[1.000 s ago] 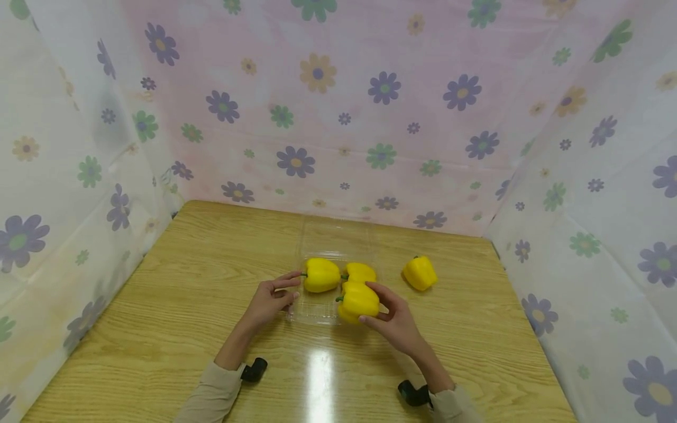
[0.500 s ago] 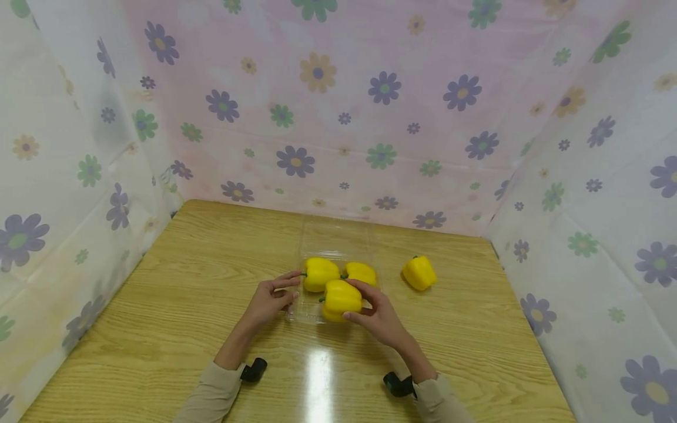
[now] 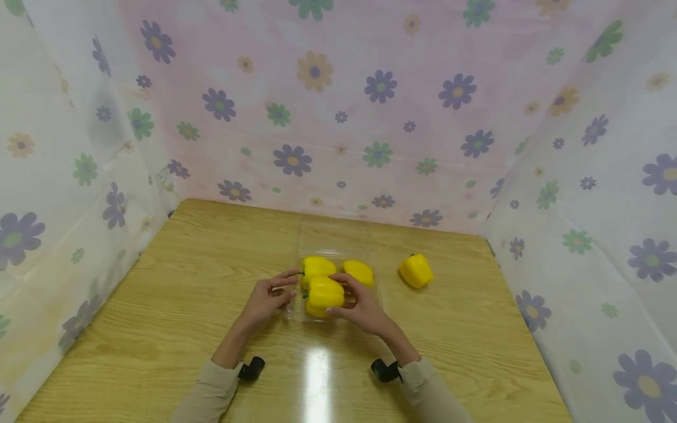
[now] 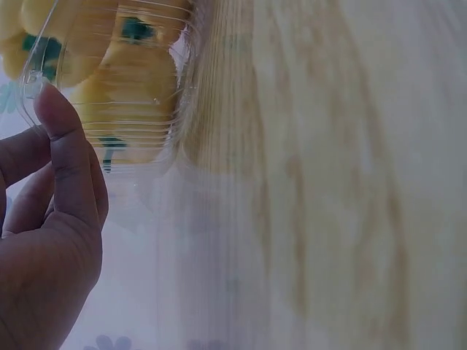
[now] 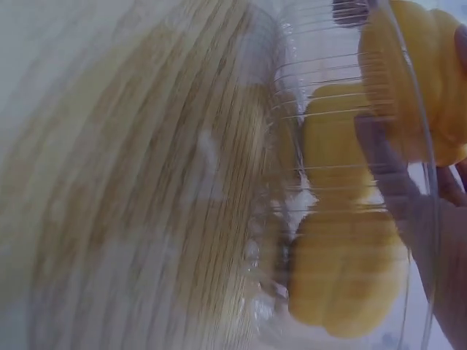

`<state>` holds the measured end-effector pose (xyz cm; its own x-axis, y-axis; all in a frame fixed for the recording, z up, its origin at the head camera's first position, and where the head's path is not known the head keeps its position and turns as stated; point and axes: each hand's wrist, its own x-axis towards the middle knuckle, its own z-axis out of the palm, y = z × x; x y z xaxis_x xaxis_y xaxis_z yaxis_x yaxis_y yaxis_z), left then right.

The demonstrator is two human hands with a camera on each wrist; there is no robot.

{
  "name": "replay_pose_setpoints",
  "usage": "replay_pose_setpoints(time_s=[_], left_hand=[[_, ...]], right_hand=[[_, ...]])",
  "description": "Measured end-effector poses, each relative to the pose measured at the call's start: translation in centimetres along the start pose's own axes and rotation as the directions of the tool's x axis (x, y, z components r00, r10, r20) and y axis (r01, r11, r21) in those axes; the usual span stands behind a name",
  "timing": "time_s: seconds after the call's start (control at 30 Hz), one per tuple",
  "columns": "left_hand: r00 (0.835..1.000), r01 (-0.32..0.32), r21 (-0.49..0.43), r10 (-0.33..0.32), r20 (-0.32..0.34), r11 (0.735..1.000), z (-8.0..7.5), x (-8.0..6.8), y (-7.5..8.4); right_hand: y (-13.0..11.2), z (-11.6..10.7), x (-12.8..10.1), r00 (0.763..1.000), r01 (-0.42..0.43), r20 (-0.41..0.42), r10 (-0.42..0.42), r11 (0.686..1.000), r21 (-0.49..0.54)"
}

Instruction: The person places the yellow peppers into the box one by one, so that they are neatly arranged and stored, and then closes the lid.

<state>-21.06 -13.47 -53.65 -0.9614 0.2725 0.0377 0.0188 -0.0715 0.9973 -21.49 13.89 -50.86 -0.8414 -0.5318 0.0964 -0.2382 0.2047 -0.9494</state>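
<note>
A clear plastic clamshell box (image 3: 334, 236) lies with its lid folded back on the table. Pinched at its left rim is the thumb and fingers of my left hand (image 3: 266, 299); the left wrist view has the thumb right on the rim (image 4: 31, 95). My right hand (image 3: 365, 310) grips a yellow bell pepper (image 3: 324, 297) over the box's front left part, its green stem pointing left. Behind it in the box sit two more yellow bell peppers, one at back left (image 3: 317, 267) and one at back right (image 3: 358, 272). In the right wrist view the held pepper (image 5: 408, 73) is above the box wall.
Another yellow bell pepper (image 3: 416, 271) stands on the wooden table (image 3: 465, 329), right of the box. Flower-printed curtains (image 3: 338, 117) close off the back and both sides. A black wrist camera (image 3: 251, 369) is strapped at each sleeve.
My right hand has carried its bell pepper leftward, from the box's front right to its front left. The left hand keeps its place at the rim.
</note>
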Motion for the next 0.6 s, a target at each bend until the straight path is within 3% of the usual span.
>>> replay_pose_setpoints(time_s=[0.37,0.6], left_hand=[[1.000,0.015,0.019,-0.015,-0.009,1.000,0.14,0.18,0.05],[1.000,0.008,0.014,-0.008,0.000,1.000,0.05,-0.01,-0.02]], right_hand=[[0.33,0.05,0.83,0.999,-0.033,0.024,0.035,0.998,-0.053],[0.61,0.44,0.75,0.999,0.015,0.047,-0.013,0.999,-0.052]])
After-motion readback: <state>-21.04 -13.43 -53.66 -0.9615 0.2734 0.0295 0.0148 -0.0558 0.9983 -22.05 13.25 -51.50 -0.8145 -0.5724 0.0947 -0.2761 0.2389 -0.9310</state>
